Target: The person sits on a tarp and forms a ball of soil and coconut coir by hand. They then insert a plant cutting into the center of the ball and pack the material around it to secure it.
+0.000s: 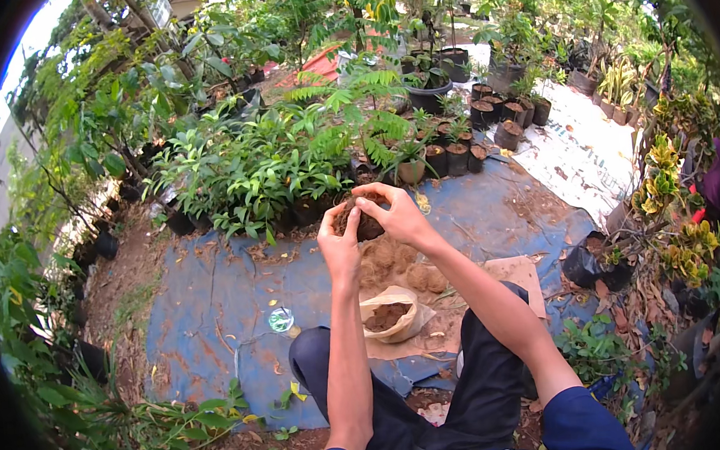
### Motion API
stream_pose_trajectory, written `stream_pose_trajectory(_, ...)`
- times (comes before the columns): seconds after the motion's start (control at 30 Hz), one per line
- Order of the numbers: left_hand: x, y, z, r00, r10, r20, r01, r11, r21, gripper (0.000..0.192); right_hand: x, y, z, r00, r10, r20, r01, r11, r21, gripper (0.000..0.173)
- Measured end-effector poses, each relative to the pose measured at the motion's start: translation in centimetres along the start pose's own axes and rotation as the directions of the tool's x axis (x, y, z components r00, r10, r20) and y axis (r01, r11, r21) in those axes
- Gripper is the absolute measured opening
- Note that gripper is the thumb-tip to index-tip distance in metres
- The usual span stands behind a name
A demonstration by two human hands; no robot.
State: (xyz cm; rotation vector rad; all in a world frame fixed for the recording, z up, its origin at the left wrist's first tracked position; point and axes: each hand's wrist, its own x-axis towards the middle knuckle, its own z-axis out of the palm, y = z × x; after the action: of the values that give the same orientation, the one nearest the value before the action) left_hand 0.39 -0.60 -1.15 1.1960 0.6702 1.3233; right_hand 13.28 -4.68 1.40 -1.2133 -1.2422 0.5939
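Observation:
My left hand (341,241) and my right hand (396,216) are raised together in front of me, both gripping a clump of brown coir fibre (367,226) between thumbs and fingers. Below them, balls of coconut fibre (422,278) and loose fibre (387,257) lie on flattened cardboard (517,274). Between my knees and the fibre stands an open pale bag (417,323) with its rim rolled down, holding dark brown soil (388,316). What the clump may hold inside is hidden.
A blue tarpaulin (208,321) covers the ground. A clear plastic item (281,319) rests left of my knee. Leafy seedlings (257,163) and small black potted plants (456,157) stand beyond. A black bag of soil (595,254) is at right; a person (716,172) is at the far right.

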Motion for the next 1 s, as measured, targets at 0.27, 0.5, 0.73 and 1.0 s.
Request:
stream_pose_trajectory(0.27, 1.1, 0.2, 0.7, 0.999, -0.034, 0.013, 0.034, 0.998, -0.044, 0.019, 1.6, -0.3, -2.4, 0.979, 0.131, 0.158, -0.126, 0.991, -0.044, 0.027)
stream_pose_trajectory(0.5, 1.1, -0.8, 0.7, 0.99, 0.14, -0.002, -0.138, 0.982, 0.126, 0.016, 0.8, -0.9, -1.7, 0.999, -0.037, 0.04, 0.047, 0.956, -0.289, 0.024)
stream_pose_trajectory(0.73, 0.9, 0.2, 0.7, 0.99, 0.128, -0.062, -0.119, 0.984, 0.133, 0.013, 0.1, -0.6, 0.3, 0.986, -0.133, -0.105, 0.106, 0.968, -0.226, 0.024)
stream_pose_trajectory(1.0, -0.1, 0.9, 2.1, 0.995, 0.058, 0.08, -0.06, 0.998, 0.026, 0.021, 0.7, -0.8, 0.1, 0.928, 0.032, -0.371, -0.099, 0.982, -0.162, 0.057)
